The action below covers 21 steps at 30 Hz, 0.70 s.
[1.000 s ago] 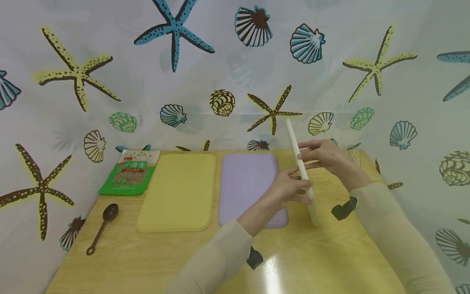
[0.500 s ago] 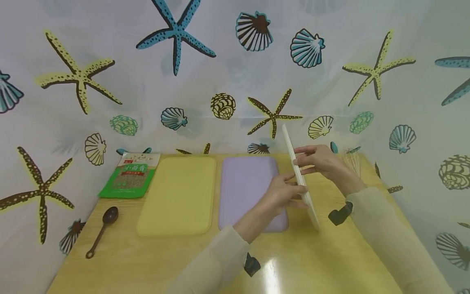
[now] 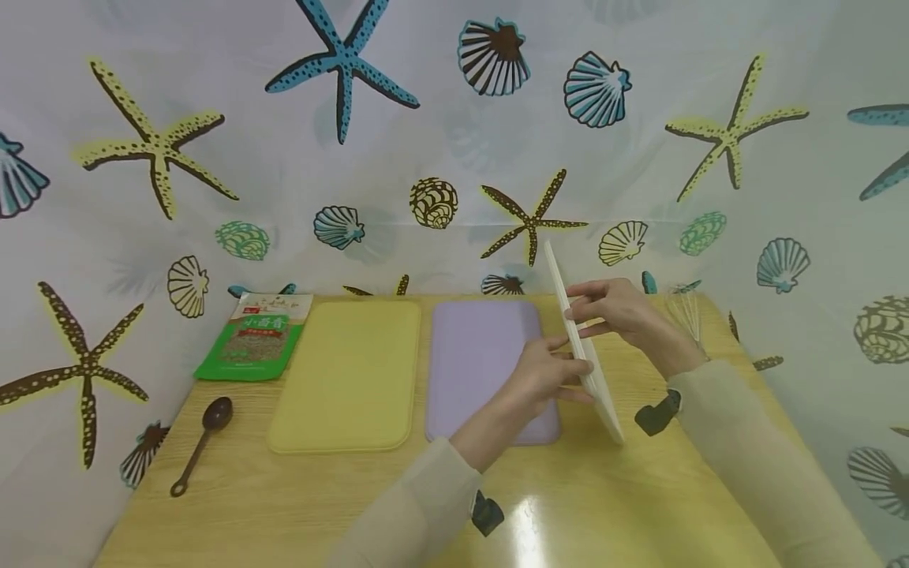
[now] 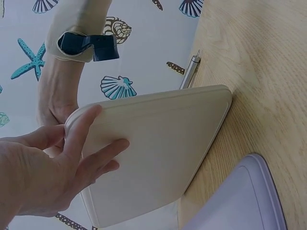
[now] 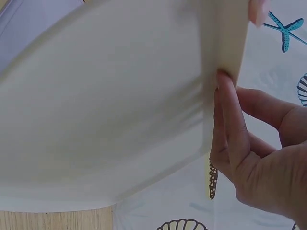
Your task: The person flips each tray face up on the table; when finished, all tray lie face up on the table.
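Note:
A white rectangular tray [image 3: 605, 398] with rounded corners stands nearly on edge at the right of the wooden table, its top leaning left. My left hand [image 3: 543, 371] grips its upper edge; in the left wrist view, fingers [image 4: 108, 152] lie on the broad face and the thumb is hidden. Farther back along that edge, my right hand [image 3: 618, 309] pinches it between thumb and fingers. The right wrist view looks at the tray's hollow side [image 5: 105, 96], with fingertips on its rim wall. A purple tray [image 3: 479, 355] lies flat just left, partly covered by my left hand and forearm.
Left of the purple tray lies a yellow tray [image 3: 344, 375]. A green-and-white seed packet [image 3: 252, 339] sits at the back left, with a dark brown spoon [image 3: 201, 446] in front. A wire whisk [image 3: 686, 315] lies behind my right wrist. A shell-patterned curtain [image 3: 398, 118] stands behind the table.
The white tray has tilted slightly more, its top going left and down and its near end shifting right. Both hands keep their hold and have moved a little left.

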{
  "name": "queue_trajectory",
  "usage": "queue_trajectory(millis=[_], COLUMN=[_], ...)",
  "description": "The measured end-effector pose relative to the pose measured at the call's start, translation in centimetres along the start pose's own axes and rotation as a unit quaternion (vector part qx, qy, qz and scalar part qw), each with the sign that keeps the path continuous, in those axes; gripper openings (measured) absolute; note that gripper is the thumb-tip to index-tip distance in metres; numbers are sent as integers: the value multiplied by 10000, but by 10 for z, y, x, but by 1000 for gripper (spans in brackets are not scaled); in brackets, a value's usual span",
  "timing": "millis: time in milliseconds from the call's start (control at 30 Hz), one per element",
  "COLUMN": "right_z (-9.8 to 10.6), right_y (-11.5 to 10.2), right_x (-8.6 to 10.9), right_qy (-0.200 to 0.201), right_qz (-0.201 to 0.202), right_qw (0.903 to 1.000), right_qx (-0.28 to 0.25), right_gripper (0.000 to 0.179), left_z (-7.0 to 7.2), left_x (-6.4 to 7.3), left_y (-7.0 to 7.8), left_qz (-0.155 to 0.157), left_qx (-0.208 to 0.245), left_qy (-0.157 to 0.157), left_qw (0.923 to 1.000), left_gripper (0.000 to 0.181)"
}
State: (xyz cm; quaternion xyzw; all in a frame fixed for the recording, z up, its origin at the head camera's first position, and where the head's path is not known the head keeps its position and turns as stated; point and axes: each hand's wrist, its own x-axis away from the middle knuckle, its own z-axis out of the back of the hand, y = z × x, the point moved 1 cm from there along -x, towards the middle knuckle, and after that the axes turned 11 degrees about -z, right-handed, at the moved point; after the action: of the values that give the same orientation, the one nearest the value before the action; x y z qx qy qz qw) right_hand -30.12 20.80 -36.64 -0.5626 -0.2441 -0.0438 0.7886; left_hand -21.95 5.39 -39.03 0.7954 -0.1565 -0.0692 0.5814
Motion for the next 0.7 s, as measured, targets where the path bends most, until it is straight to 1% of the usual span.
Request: queue_trajectory(millis=[133, 367, 500, 700], right_z=[-2, -6, -8, -5], right_y=[1, 1, 0, 5], right_x=[-1, -2, -1, 2], right_qy=[32, -65, -86, 140], right_qz=[-15, 51, 35, 67], right_qw=[10000, 10000, 9999, 9999], right_qx=[2, -39, -43, -27], right_gripper=[50, 49, 48, 47], left_z=[1, 3, 4, 3], left_x=[2, 5, 7, 9], left_y=[2, 1, 1, 3], left_qz=[9, -204, -237, -243], left_qx=[-24, -319, -394, -436], left_qy=[-18, -14, -36, -40], left_qw=[10000, 9993, 9989, 9987], left_gripper=[62, 52, 52, 55])
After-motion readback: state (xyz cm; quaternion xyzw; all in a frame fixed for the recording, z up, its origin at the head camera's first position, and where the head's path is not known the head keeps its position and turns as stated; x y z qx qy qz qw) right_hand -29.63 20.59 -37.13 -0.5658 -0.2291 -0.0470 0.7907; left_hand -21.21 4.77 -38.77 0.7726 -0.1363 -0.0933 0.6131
